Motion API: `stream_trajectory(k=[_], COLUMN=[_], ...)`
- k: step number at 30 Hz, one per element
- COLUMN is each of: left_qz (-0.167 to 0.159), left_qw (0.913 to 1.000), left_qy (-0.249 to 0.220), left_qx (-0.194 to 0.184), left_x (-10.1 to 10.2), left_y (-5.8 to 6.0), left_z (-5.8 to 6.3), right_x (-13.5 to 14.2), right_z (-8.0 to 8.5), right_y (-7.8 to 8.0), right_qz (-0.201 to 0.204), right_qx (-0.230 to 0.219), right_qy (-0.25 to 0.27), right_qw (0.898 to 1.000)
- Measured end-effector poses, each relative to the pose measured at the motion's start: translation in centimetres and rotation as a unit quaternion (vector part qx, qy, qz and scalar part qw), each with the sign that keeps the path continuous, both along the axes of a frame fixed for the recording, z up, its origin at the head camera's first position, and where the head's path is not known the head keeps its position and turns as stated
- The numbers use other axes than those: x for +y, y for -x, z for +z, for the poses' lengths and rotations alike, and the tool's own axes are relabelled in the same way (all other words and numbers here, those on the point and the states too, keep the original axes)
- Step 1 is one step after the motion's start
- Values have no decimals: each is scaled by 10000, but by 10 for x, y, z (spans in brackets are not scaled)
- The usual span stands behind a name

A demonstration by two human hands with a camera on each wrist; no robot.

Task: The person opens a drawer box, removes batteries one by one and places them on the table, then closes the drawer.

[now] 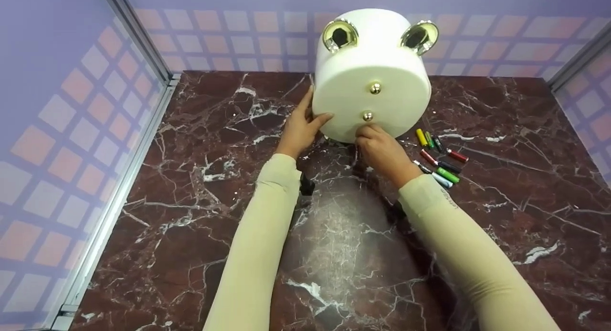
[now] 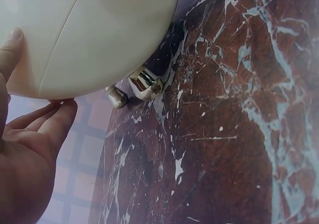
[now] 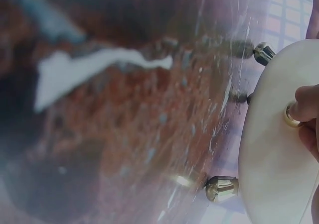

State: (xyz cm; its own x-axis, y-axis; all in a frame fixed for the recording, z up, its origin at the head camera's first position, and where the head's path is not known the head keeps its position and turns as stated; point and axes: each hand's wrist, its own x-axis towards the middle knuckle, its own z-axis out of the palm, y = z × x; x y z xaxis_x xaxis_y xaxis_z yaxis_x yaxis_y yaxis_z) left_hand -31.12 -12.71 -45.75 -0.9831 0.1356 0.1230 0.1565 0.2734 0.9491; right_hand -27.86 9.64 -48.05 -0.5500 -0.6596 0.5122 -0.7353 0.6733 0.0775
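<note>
A white drum-shaped box [image 1: 401, 101] stands at the back of the table, with shiny gold ear-like rings on top and gold knobs [image 1: 375, 88] down its flat front. A seam crosses that front in the left wrist view. My left hand [image 1: 298, 130] steadies the box's left edge, thumb on the front face and extended fingers against the side. Low on the front, my right hand [image 1: 382, 152] pinches a gold knob [image 3: 289, 115], mostly covered by the fingers. Short gold feet [image 2: 144, 83] show beneath the box.
Several coloured markers [image 1: 447, 175] lie scattered right of the box, close by my right wrist. The dark red marbled table [image 1: 215, 235] is bordered by tiled-pattern panels [image 1: 62, 140] at the left, back and right.
</note>
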Motion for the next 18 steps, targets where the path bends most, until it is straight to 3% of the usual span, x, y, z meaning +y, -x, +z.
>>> stream_trajectory(k=[6, 9, 14, 18], left_qz=[-38, -17, -7, 48], left_qw=[9999, 9990, 9904, 9750], left_qy=[142, 438, 1380, 2220], left_qx=[10, -17, 82, -16], left_x=[3, 1, -11, -26], left_y=[3, 1, -4, -11], left_z=[3, 7, 14, 21], right_x=[4, 3, 2, 7], right_z=[0, -1, 6, 22], right_y=[2, 1, -7, -19], right_qz=[-67, -48, 85, 344], right_qx=[102, 102, -13, -30], right_qy=[-72, -58, 322, 929], right_qw=[9999, 9999, 9994, 9951])
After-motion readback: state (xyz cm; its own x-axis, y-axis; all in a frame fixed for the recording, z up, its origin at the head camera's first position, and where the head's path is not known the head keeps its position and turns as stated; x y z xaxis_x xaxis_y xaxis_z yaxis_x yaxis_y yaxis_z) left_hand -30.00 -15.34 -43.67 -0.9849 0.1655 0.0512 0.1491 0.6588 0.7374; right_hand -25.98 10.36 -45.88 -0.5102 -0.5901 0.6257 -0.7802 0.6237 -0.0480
